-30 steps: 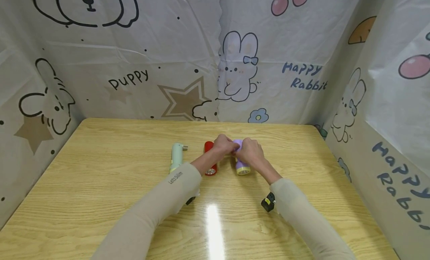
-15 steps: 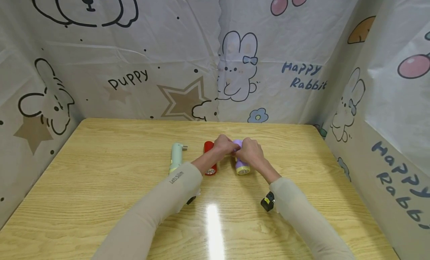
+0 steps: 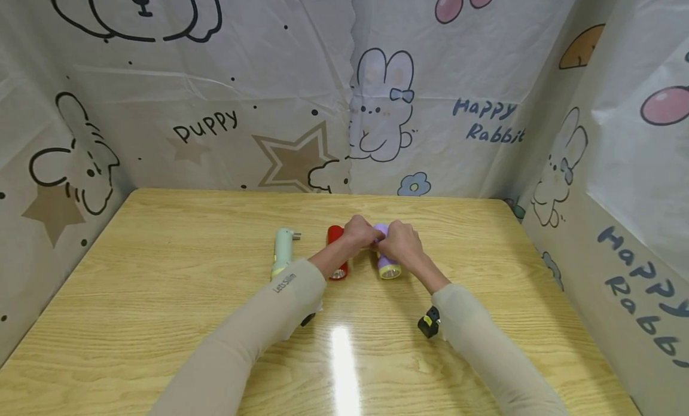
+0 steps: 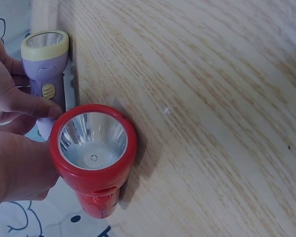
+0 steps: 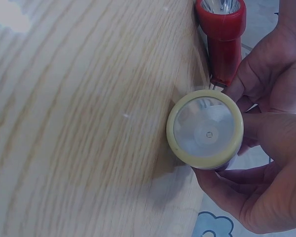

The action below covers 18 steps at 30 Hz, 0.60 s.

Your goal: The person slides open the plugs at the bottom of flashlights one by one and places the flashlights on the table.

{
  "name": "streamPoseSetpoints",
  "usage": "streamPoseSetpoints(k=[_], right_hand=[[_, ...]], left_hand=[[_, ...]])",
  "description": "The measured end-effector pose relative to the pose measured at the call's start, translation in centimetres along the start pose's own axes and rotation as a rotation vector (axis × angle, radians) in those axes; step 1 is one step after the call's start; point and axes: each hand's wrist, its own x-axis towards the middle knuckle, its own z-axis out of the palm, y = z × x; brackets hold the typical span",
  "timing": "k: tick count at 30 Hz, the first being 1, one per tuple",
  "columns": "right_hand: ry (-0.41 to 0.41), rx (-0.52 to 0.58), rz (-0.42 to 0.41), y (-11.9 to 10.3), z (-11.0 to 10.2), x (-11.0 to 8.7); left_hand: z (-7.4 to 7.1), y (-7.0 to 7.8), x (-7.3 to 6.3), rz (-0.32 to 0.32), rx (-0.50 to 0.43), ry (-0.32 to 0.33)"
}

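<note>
A purple flashlight (image 3: 389, 266) with a pale yellow head rim lies on the table, lens toward me. My right hand (image 3: 401, 244) grips its body from the right; a yellow switch (image 4: 49, 91) shows on its side in the left wrist view. At the tail end, my left hand (image 3: 359, 232) pinches the same flashlight, though its fingertips are mostly hidden. Under my left wrist lies a red flashlight (image 4: 96, 185), with metal prongs at its tail in the right wrist view. Farther left is a mint green flashlight (image 3: 283, 247), partly covered by my sleeve.
The wooden table (image 3: 161, 296) ends at a cloth backdrop (image 3: 301, 75) with cartoon prints, which also hangs at both sides. Two metal prongs (image 3: 296, 236) stick out sideways from the green flashlight. A black wrist camera (image 3: 429, 323) sits below my right wrist.
</note>
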Motion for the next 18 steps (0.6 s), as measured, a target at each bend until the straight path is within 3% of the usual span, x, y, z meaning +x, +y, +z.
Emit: streamPoseSetpoints(k=[18], right_hand=[[-0.032, -0.011, 0.032, 0.05, 0.09, 0.2]], left_hand=[[0.05, 0.01, -0.08, -0.01, 0.029, -0.024]])
